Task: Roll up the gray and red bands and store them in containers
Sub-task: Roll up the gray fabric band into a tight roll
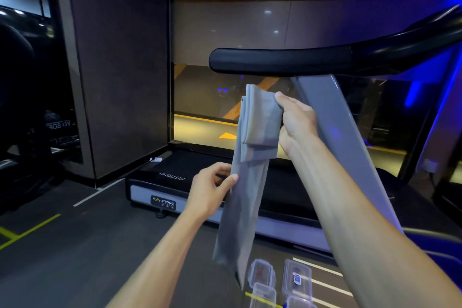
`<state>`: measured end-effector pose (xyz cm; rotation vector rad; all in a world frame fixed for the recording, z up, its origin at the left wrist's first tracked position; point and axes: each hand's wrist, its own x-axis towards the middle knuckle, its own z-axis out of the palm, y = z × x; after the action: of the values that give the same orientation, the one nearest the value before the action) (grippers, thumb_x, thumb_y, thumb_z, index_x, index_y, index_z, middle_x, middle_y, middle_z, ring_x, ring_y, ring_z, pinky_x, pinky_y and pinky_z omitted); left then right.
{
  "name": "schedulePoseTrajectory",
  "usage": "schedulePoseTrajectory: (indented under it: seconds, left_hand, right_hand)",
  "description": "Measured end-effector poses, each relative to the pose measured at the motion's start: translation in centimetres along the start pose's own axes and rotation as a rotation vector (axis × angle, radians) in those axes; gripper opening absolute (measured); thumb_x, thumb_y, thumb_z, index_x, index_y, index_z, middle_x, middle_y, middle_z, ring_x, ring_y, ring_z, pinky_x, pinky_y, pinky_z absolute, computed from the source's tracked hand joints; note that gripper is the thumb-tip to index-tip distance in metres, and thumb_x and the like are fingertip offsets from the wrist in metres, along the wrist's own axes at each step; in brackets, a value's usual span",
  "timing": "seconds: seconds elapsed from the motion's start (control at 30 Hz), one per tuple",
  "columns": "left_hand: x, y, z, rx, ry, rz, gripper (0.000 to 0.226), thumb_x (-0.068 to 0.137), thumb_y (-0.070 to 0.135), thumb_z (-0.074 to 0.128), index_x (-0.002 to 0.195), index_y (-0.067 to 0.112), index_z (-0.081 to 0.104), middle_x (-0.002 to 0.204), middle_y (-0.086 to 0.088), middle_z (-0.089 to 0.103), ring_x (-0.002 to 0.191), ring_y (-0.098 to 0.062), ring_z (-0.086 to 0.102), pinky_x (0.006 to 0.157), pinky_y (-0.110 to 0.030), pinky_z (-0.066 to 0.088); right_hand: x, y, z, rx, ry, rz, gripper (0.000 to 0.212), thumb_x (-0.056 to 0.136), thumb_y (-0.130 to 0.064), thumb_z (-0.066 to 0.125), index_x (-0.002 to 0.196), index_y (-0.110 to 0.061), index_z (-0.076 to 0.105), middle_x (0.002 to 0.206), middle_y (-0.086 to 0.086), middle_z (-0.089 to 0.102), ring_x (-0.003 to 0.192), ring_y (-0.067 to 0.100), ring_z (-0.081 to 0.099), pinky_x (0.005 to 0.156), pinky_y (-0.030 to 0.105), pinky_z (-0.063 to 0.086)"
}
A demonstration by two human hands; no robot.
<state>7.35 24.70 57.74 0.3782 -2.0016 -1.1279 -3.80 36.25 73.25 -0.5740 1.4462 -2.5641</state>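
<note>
- We hold the gray band up in the air in front of the treadmill, high enough that its loose tail hangs straight and untwisted.
- Our right hand grips the top, where the band is already folded over into a thick bundle; thumb and fingers are pressed around that bundle so the layers do not slip open.
- Our left hand sits lower, its fingers pinching the band's edge, probably to steady the hanging length and feed it up for the next turn.
- The tail ends just above the clear containers on the floor, kept close for storing; two lie open below, and one seems to hold something reddish, though we cannot tell what.
- We judge the rolling to be only partly done, with most of the length hanging free.
</note>
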Motion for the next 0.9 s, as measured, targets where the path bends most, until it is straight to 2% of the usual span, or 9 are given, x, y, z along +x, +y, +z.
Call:
schedulePoseTrajectory:
  seconds: [0.13,0.23,0.3,0.37,0.43,0.53,0.7,0.83,0.9]
  left_hand:
    - [-1.3,0.5,0.4,0.035,0.186,0.002,0.014,0.090,0.024,0.074,0.078,0.025,0.069,0.071,0.012,0.070,0.066,-0.004,0.064,0.061,-0.020,0.051]
    - [-3.2,1.1,0.7,0.081,0.366,0.027,0.020,0.089,0.029,0.074,0.072,0.027,0.063,0.068,0.012,0.066,0.070,-0.005,0.061,0.063,-0.020,0.048]
    - [-3.8,1.5,0.9,-0.039,0.303,0.033,0.019,0.090,0.025,0.074,0.074,0.023,0.064,0.069,0.009,0.066,0.070,-0.006,0.061,0.064,-0.019,0.046]
    - [-3.9,1.7,1.5,-0.265,0.090,-0.005,0.018,0.094,0.019,0.071,0.079,0.012,0.064,0.070,0.003,0.065,0.067,-0.010,0.058,0.066,-0.025,0.045]
    - [-4.0,1.5,2.0,-0.313,-0.007,-0.048,0.021,0.097,0.022,0.067,0.082,0.010,0.060,0.071,-0.001,0.059,0.069,-0.012,0.053,0.067,-0.032,0.041]
    - [-4.2,1.2,2.5,-0.371,-0.004,-0.075,0.024,0.101,0.032,0.061,0.089,0.012,0.058,0.075,-0.014,0.059,0.071,-0.018,0.049,0.066,-0.035,0.038]
    - [-4.1,1.7,3.3,-0.433,-0.087,-0.041,0.039,0.097,0.044,0.059,0.094,0.004,0.060,0.084,-0.022,0.062,0.079,-0.022,0.050,0.073,-0.038,0.040]
    - [-3.5,1.0,4.2,-0.371,-0.010,-0.041,0.051,0.095,0.049,0.058,0.078,0.002,0.046,0.070,-0.009,0.047,0.069,-0.019,0.038,0.067,-0.037,0.034]
    - [-3.1,0.9,4.5,-0.271,0.082,-0.047,0.046,0.098,0.039,0.057,0.071,0.008,0.038,0.062,0.000,0.036,0.064,-0.016,0.030,0.061,-0.034,0.027]
  right_hand:
    - [0.2,-0.2,0.5,-0.012,0.009,0.001,0.009,0.091,-0.012,0.076,0.083,-0.011,0.071,0.081,0.000,0.071,0.070,0.012,0.066,0.071,0.029,0.060]
    - [0.2,0.0,0.8,-0.013,0.008,0.001,0.011,0.092,-0.012,0.075,0.081,-0.012,0.071,0.081,0.000,0.071,0.073,0.014,0.066,0.073,0.031,0.060]
    - [0.1,0.1,1.0,-0.009,0.006,0.019,0.011,0.092,-0.012,0.075,0.082,-0.013,0.071,0.082,0.000,0.070,0.073,0.013,0.066,0.074,0.031,0.060]
    - [-0.1,0.2,1.3,-0.011,0.003,0.035,0.007,0.092,-0.014,0.075,0.086,-0.013,0.071,0.084,0.000,0.071,0.075,0.014,0.066,0.076,0.033,0.060]
    - [-0.2,0.2,1.4,-0.014,-0.007,0.048,0.006,0.091,-0.016,0.076,0.088,-0.013,0.072,0.088,0.001,0.072,0.079,0.016,0.068,0.073,0.033,0.060]
    - [-0.2,-0.1,1.4,-0.012,-0.019,0.050,0.006,0.092,-0.017,0.076,0.088,-0.014,0.072,0.088,0.001,0.073,0.081,0.016,0.069,0.070,0.031,0.061]
    - [-0.2,-0.6,1.3,0.000,-0.036,0.066,0.011,0.090,-0.018,0.078,0.084,-0.014,0.069,0.091,0.005,0.072,0.089,0.022,0.069,0.087,0.043,0.061]
    - [-0.2,-0.9,1.0,0.007,-0.044,0.091,0.011,0.089,-0.019,0.079,0.089,-0.014,0.070,0.099,0.009,0.075,0.097,0.026,0.072,0.091,0.047,0.060]
    - [-0.2,-1.1,1.0,0.009,-0.045,0.096,0.011,0.089,-0.019,0.079,0.090,-0.012,0.070,0.100,0.010,0.075,0.097,0.027,0.072,0.091,0.049,0.060]
